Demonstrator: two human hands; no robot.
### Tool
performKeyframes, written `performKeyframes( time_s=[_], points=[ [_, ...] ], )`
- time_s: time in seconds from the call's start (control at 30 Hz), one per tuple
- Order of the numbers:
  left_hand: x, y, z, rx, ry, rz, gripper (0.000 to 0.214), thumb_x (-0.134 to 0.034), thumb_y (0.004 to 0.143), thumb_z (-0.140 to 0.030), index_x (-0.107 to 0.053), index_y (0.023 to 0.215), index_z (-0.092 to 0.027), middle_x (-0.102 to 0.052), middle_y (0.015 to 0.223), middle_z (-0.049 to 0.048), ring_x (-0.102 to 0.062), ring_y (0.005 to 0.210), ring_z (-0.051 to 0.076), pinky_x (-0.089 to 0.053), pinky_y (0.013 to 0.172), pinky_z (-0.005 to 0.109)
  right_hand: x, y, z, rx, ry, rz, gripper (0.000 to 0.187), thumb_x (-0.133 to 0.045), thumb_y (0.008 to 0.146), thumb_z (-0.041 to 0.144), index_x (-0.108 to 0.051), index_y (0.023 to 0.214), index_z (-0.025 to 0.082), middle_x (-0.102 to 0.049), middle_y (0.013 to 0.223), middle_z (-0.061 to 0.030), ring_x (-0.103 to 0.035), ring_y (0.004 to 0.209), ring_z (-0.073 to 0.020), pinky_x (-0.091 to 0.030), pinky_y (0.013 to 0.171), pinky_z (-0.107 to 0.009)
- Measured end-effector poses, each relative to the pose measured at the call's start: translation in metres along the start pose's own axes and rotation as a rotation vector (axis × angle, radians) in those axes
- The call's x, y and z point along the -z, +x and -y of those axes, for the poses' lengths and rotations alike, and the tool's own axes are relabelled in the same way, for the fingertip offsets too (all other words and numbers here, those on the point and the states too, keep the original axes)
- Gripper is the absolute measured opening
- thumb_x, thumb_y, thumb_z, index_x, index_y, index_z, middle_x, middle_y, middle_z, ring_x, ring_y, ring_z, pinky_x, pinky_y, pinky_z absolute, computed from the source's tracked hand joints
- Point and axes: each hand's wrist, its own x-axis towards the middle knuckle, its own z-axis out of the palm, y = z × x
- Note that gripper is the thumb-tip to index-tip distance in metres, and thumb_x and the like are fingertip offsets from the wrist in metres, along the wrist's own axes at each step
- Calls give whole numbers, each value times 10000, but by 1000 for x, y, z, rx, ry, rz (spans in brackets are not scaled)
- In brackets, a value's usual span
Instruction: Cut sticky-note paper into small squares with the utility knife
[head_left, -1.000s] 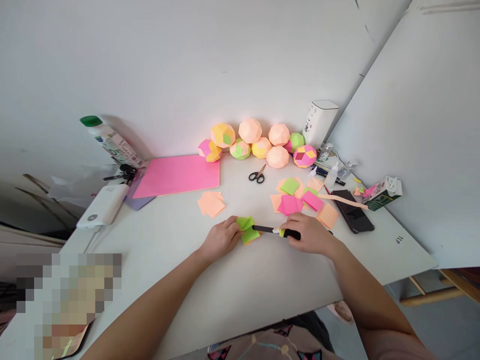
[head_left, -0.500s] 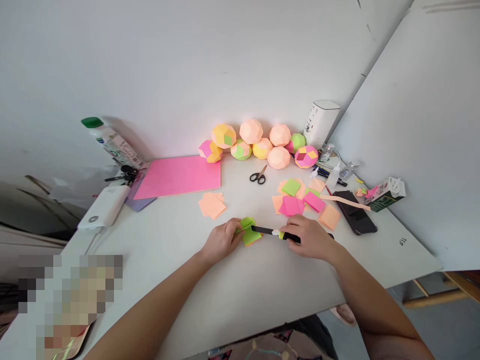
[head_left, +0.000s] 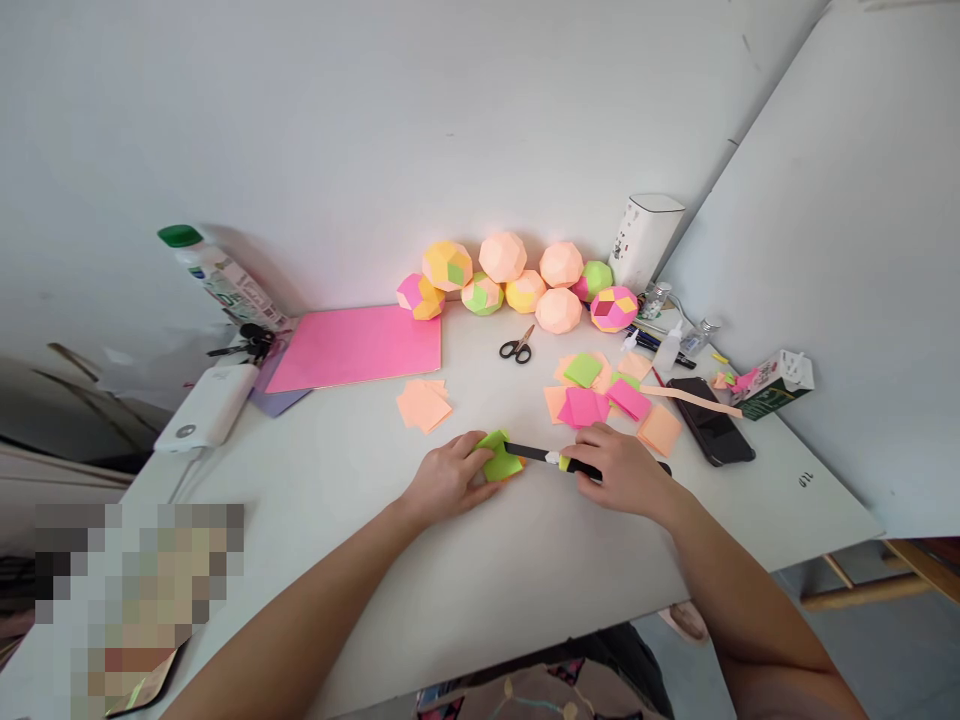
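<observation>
A small folded piece of green paper (head_left: pixel 501 461) with an orange edge lies on the white table (head_left: pixel 480 560). My left hand (head_left: pixel 448 478) pinches it from the left, fingers closed on the paper. My right hand (head_left: pixel 624 470) grips a black pen-like tool (head_left: pixel 541 457) with a green and white band, and its tip touches the green paper from the right.
Several paper polyhedron balls (head_left: pixel 525 285) line the wall. Scissors (head_left: pixel 516 347), pink sheet (head_left: pixel 358 345), orange squares (head_left: pixel 423 404), coloured paper pieces (head_left: pixel 604 400), phone (head_left: pixel 709 433), small carton (head_left: pixel 776 382), white power bank (head_left: pixel 206 419), keys (head_left: pixel 244 345), bottle (head_left: pixel 217 280), white box (head_left: pixel 643 243).
The green paper has been folded flatter under my left fingers. My right hand and the tool stay almost in place. The view shifted slightly.
</observation>
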Motion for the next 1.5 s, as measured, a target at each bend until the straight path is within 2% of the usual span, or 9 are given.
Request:
performKeyframes(
  time_s=[0.1,0.27,0.47,0.6,0.73,0.93,1.1,1.2,1.5],
  points=[
    [-1,0,0,-7,14,9,319,-501,881,-508,-540,988,-211,-596,1138,91,-636,844,191,-488,566,266,-1,0,0,5,-2,-4,307,-541,744,109,-699,996,184,-634,841,-61,-568,822,-190,-404,561,-253],
    [-1,0,0,6,-5,3,272,-490,889,-462,-519,967,-202,-587,1134,95,-633,816,183,-478,556,268,1,0,-1,5,6,10,313,-535,746,104,-697,1001,185,-638,860,-68,-576,848,-200,-450,593,-263],
    [-1,0,-1,11,-25,-24,167,-456,901,-344,-523,965,-205,-592,1122,85,-630,783,170,-470,555,262,11,-1,-7,5,88,-67,321,-516,743,117,-696,999,187,-650,886,-74,-584,872,-210,-498,663,-296],
    [-3,1,-2,18,-15,-97,119,-394,923,-222,-512,917,-206,-618,1035,60,-609,688,132,-428,511,233,15,-2,-8,28,134,-89,320,-507,739,125,-699,986,192,-653,883,-70,-583,861,-206,-502,682,-303],
    [-4,2,-1,27,-27,-150,128,-385,935,-191,-485,857,-201,-625,963,43,-578,605,104,-384,475,215,16,-3,-6,60,173,-41,340,-500,720,115,-707,977,195,-651,846,-62,-577,830,-201,-493,660,-296],
    [-5,2,0,37,-41,-150,141,-397,936,-184,-445,805,-201,-630,974,46,-569,577,93,-365,471,207,19,-3,-2,97,228,16,351,-493,718,122,-710,984,192,-644,846,-62,-572,804,-189,-483,660,-290],
    [-9,0,2,62,-119,-176,43,-373,940,-182,-392,947,-219,-652,965,49,-533,520,84,-369,470,206,20,-3,-3,79,210,97,368,-497,710,108,-717,986,210,-641,842,-52,-571,792,-180,-470,651,-276],
    [-11,-1,3,70,-157,-229,118,-348,937,-163,-337,1036,-226,-662,992,60,-505,481,75,-362,455,206,18,-3,-4,71,172,159,368,-511,706,102,-724,982,222,-634,831,-42,-567,783,-177,-456,625,-267],
    [-7,-1,3,43,-44,-129,149,-385,900,-145,-504,968,-204,-644,1026,63,-603,611,113,-414,499,221,18,-3,-2,64,162,174,371,-517,715,101,-728,995,222,-631,829,-46,-559,784,-182,-454,631,-274]
  ],
)
